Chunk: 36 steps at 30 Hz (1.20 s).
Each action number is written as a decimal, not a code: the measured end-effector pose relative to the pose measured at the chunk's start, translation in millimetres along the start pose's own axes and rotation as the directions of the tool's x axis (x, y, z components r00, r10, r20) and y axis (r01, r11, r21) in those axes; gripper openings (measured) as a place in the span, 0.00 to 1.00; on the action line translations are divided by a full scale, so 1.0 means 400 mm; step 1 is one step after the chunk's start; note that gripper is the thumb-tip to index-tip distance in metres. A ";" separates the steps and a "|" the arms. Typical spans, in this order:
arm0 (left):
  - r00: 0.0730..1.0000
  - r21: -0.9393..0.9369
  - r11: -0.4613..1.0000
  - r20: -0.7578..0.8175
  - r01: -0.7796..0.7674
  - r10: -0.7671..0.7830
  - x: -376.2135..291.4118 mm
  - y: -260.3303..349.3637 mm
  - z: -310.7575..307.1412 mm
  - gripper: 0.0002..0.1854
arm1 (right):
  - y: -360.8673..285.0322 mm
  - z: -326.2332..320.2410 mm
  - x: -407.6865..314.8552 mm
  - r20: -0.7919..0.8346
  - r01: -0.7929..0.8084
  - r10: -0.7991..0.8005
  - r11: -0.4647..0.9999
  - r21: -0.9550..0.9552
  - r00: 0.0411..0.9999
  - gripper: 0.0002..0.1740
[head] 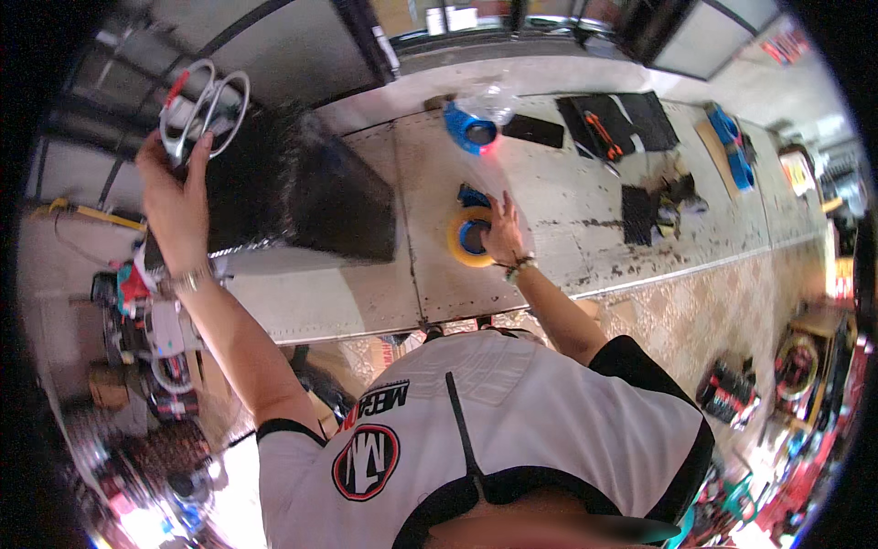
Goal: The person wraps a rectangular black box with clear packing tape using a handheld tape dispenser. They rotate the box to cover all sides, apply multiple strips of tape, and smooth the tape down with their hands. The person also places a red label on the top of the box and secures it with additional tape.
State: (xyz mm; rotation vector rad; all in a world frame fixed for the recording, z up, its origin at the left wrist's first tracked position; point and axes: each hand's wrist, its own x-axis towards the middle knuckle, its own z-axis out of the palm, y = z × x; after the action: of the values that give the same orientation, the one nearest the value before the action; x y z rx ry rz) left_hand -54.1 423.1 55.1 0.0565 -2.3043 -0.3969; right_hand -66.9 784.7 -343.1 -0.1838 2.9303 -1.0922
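Observation:
My left hand [177, 192], raised at the upper left, grips a white looped object [206, 106] with a red part; its exact kind is unclear. Beneath and right of that arm lies black sheet material [343, 192] on the long bench [439, 291]. My right hand [504, 230] rests with spread fingers at the right side of a yellow tape roll [454, 240] with a blue core. Whether it holds the roll cannot be told. A dark blue piece [473, 196] touches the roll's far side. Farther back stands a blue tape dispenser or roll [472, 130], beside crumpled clear plastic [497, 103].
A flat black rectangle [535, 130], orange-handled tool [603, 136] on black sheet [648, 120], and dark scraps [638, 214] lie right of my right hand. Blue rolls [737, 154] sit farther right. Black-framed glass panels [295, 55] border the bench's far side.

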 end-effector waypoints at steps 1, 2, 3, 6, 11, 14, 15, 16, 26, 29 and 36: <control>0.997 -0.115 0.991 -0.041 -0.074 0.070 -0.034 0.119 0.011 0.33 | 0.045 -0.038 -0.014 -0.030 -0.028 0.026 0.997 -0.074 0.999 0.44; 0.987 -0.111 0.981 -0.002 -0.160 0.161 -0.081 0.229 0.029 0.33 | 0.092 -0.078 -0.028 -0.095 -0.006 -0.008 0.990 -0.142 0.995 0.44; 0.971 -0.143 0.980 0.175 -0.138 0.162 -0.154 0.328 0.059 0.33 | 0.138 -0.115 -0.043 -0.117 -0.012 -0.014 0.976 -0.218 0.993 0.43; 0.625 -0.298 0.953 0.755 0.059 0.197 -0.359 0.467 0.319 0.34 | 0.253 -0.227 -0.068 -0.047 -0.210 0.205 0.965 -0.159 0.978 0.42; 0.455 0.012 0.997 0.889 0.082 -0.048 -0.653 0.300 0.735 0.34 | 0.274 -0.282 -0.120 -0.274 -0.237 0.255 0.967 0.097 0.927 0.43; 0.734 0.184 0.908 0.657 -0.376 0.171 -0.724 0.261 0.826 0.33 | 0.232 -0.255 -0.173 -0.445 0.063 0.028 0.980 0.189 0.895 0.43; 0.784 0.112 0.934 0.583 -0.338 0.214 -0.730 0.277 0.831 0.33 | 0.214 -0.245 -0.193 -0.465 0.116 -0.051 0.987 0.112 0.884 0.42; 0.797 0.052 0.956 0.566 -0.289 0.211 -0.724 0.302 0.832 0.32 | 0.193 -0.236 -0.214 -0.473 0.122 -0.084 0.991 0.051 0.877 0.39; 0.238 -0.213 0.742 0.968 0.635 0.073 -0.651 0.388 0.784 0.23 | 0.087 -0.321 -0.296 -0.095 0.073 -0.052 0.971 0.229 0.994 0.44; 0.202 -0.157 0.812 0.978 0.563 0.048 -0.664 0.352 0.777 0.28 | 0.113 -0.355 -0.254 0.287 -0.015 -0.032 0.987 0.160 0.957 0.42; 0.025 -0.043 0.477 0.999 0.878 0.044 -0.597 0.266 0.517 0.24 | -0.076 -0.462 -0.242 0.593 -0.134 -0.112 0.925 0.355 0.797 0.34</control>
State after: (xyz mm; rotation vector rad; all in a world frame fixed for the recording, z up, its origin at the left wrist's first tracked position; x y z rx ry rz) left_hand -27.7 618.0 -213.9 0.3400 -2.9965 -2.4352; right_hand 23.6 893.2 -186.4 -0.4189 2.1065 -1.2792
